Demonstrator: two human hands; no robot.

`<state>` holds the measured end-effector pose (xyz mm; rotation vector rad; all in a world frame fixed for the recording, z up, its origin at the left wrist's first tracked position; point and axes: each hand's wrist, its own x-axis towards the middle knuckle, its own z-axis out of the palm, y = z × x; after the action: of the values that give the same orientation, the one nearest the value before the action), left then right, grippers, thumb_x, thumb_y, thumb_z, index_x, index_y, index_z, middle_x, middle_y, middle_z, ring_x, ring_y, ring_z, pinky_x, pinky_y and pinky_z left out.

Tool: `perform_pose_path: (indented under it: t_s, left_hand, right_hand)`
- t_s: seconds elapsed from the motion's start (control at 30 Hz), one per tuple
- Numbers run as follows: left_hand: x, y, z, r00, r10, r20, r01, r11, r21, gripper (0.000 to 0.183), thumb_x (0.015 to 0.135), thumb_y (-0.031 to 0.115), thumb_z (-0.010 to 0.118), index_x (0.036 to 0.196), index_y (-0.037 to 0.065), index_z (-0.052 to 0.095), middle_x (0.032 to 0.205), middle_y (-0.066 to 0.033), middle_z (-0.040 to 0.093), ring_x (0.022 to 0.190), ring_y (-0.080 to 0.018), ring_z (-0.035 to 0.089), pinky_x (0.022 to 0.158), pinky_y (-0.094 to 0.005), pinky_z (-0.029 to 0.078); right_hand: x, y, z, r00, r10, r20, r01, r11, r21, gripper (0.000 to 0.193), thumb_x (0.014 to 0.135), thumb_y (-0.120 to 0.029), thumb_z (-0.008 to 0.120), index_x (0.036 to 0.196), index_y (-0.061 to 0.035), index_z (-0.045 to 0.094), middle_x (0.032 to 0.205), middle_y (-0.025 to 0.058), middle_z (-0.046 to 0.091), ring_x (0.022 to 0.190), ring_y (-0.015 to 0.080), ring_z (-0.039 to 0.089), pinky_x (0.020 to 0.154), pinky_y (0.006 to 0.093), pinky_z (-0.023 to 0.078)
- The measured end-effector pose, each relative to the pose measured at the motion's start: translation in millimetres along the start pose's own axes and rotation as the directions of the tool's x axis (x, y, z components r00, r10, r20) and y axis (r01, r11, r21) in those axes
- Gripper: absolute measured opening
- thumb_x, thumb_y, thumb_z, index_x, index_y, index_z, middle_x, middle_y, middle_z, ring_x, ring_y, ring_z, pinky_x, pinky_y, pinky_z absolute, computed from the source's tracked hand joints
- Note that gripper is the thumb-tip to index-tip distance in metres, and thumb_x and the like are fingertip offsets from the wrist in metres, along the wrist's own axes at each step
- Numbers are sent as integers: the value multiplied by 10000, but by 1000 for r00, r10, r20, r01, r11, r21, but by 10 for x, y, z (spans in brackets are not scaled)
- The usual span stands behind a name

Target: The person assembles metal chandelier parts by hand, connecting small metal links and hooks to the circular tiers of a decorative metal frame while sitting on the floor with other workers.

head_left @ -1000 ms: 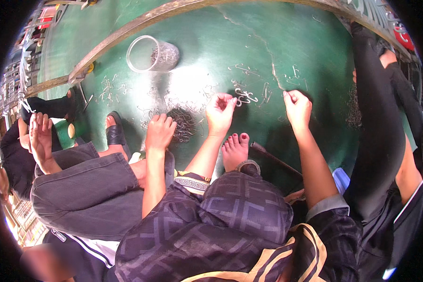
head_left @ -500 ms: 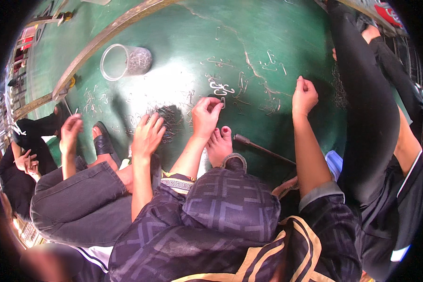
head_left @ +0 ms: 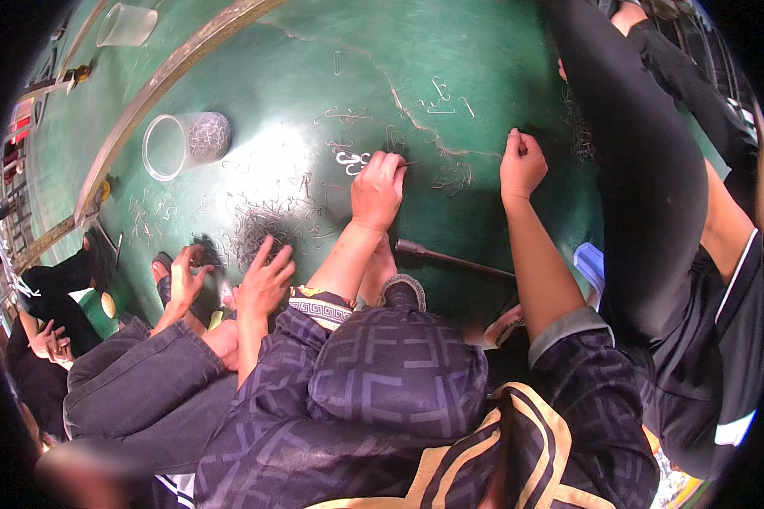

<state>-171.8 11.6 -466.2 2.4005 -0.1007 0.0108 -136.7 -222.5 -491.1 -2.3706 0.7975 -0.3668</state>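
My left hand [head_left: 378, 191] is closed, fingertips down at the green floor beside a few bright, S-shaped wire hooks [head_left: 348, 161]. Its fingers hide whatever is between them. Off to the right, my right hand [head_left: 524, 165] is raised in a pinch; anything in it is too small to make out. Thin bent wire pieces [head_left: 454, 176] lie between the two hands, and others [head_left: 440, 103] lie farther off. A dark tangled heap of such pieces [head_left: 261, 236] is left of my left hand, next to a co-worker's spread hand [head_left: 265, 278].
A clear plastic tub [head_left: 185, 144] lies on its side with wire pieces in it. A second tub [head_left: 127, 25] is beyond the curved bar [head_left: 157, 81]. Near my foot lies a dark metal rod [head_left: 450, 256]. A person's black-clad leg [head_left: 628, 136] rises at the right.
The view has shifted, moving the floor things leftward. My left hand has moved over beside the bright hooks; my right hand stays pinched. The co-worker's far hand has come down toward the heap.
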Motion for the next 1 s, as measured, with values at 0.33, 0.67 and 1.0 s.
perform_pose_path:
  t_s: [0.33,0.67,1.0]
  left_hand:
    - [-78,181,112,915,298,273,-296,954,-50,248,727,1,547,952,75,623,904,-89,537,881,-273,562,763,-371,492]
    - [-271,144,6,961,217,172,-214,976,-38,127,731,77,649,854,76,617,843,-69,552,816,-259,571,706,-357,490]
    - [-171,390,326,815,450,365,-508,858,78,50,688,92,561,721,54,561,774,-82,523,756,-233,552,678,-341,486]
  right_hand:
    - [27,-8,5,1000,9,18,-10,1000,29,212,817,-268,635,729,-76,653,681,63,630,598,237,600,569,350,459]
    - [14,-9,42,997,-47,56,43,997,57,226,828,-282,630,731,-79,650,684,68,625,602,240,596,578,356,458]
    - [32,-71,13,994,-60,88,54,996,65,225,829,-280,634,735,-77,650,689,71,626,601,234,600,578,352,461]
